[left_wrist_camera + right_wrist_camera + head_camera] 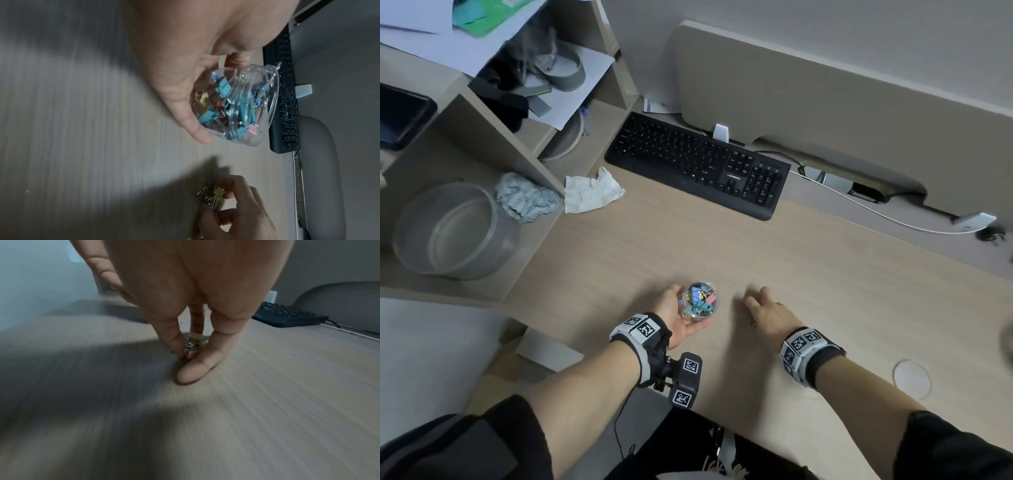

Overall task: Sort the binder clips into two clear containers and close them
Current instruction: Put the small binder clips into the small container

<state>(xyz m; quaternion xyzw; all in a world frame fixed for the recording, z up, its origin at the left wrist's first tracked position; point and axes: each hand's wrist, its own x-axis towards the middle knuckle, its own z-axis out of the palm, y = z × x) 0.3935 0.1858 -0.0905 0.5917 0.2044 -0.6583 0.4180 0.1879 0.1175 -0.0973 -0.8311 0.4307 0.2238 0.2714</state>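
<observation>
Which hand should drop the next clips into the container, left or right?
Right. The right hand already pinches a few loose binder clips at the desk, beside the clear container. The left hand is occupied cradling that container, which already holds coloured clips.

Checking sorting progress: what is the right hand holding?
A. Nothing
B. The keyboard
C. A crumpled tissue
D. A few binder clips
D: the right hand has its fingertips pinched around a small bunch of binder clips, while the left hand holds the clear container.
</observation>
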